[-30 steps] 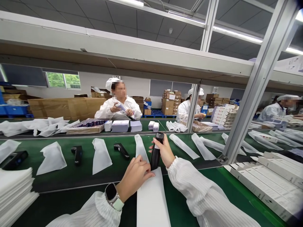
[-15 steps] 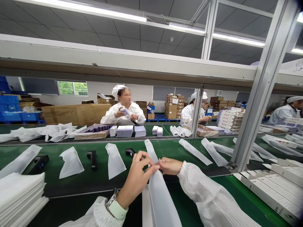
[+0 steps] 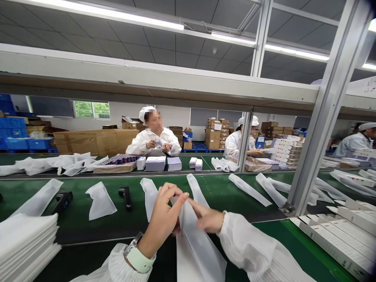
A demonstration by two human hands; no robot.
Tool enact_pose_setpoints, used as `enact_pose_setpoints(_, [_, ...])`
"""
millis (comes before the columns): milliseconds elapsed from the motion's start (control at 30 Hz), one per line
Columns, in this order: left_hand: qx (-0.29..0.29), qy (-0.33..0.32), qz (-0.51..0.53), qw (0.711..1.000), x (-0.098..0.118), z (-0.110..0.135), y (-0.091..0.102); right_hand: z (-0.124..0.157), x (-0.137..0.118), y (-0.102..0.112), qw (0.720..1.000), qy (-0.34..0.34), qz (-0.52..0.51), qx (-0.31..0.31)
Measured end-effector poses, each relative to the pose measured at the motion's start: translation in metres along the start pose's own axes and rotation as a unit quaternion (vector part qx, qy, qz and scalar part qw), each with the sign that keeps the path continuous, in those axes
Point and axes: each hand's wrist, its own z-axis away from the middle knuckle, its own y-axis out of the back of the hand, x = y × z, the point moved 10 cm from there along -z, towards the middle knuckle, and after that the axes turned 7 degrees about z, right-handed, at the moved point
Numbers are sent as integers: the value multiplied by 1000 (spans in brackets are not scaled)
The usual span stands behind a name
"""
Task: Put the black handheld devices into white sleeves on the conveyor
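A long white translucent sleeve (image 3: 202, 250) slants up from the bottom edge, in front of me. My left hand (image 3: 164, 213), with a pale green watch strap at the wrist, is closed around the sleeve's upper end, thumb and fingers pinched near the opening. My right hand (image 3: 210, 219), slightly blurred, grips the sleeve's right edge, its fingertips close to the left thumb. Under the sleeve lies a white strip or pad (image 3: 184, 260). Beyond the hands, another white sleeve (image 3: 198, 190) rests on the green belt, and one more white sleeve (image 3: 149, 196) lies just left of them.
Black handheld devices (image 3: 125, 198) and white sleeves (image 3: 101, 201) lie on the belt (image 3: 217, 196). A stack of white sheets (image 3: 28, 244) stands at left, white boxes (image 3: 337, 239) at right. A metal post (image 3: 320, 117) rises at right. Co-workers (image 3: 154, 135) sit across.
The sleeve's upper end has been raised and its sides spread a little. My right hand has shifted lower along it. Things on the near belt have moved rightward.
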Motion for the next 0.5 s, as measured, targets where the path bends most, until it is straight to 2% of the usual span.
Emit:
enact_pose_setpoints(33, [14,-3,-2,1000,-2,-1,2,0,6,-8,999,-24,-2,-28])
enact_pose_setpoints(67, [32,-6,-2,999,-5,-2,5,-1,10,-6,999,-37,1,-27])
enact_pose_setpoints(100, [57,-7,0,998,-11,-2,9,-3,11,8,999,-39,6,10])
enact_pose_setpoints(133, [84,-5,1,996,-17,-1,11,-4,6,36,995,-16,17,93])
enact_pose_setpoints(167, [101,-2,0,995,-25,0,12,-1,-4,72,980,19,32,196])
enact_pose_setpoints(200, [96,6,-4,995,-34,1,8,9,-15,112,947,58,58,310])
enact_pose_setpoints(233, [55,18,-15,998,-44,2,-4,28,-29,153,889,100,99,436])
enact_pose_setpoints(267, [-23,35,-29,999,-56,4,-22,49,-40,186,819,118,160,539])
enact_pose_setpoints(300, [-114,58,-46,991,-68,8,-42,69,-48,211,741,108,235,620])
enact_pose_setpoints(333, [-195,86,-61,975,-81,16,-59,82,-49,230,673,57,309,669])
enact_pose_setpoints(367, [-262,112,-70,956,-93,24,-72,86,-43,247,644,-8,363,673])
enact_pose_setpoints(400, [-308,134,-73,939,-103,30,-80,89,-36,260,633,-40,388,669])
enact_pose_setpoints(467, [-355,163,-64,918,-116,37,-88,90,-15,272,639,-89,411,644])
enact_pose_setpoints(500, [-368,169,-57,913,-119,37,-90,89,-7,272,642,-97,418,635])
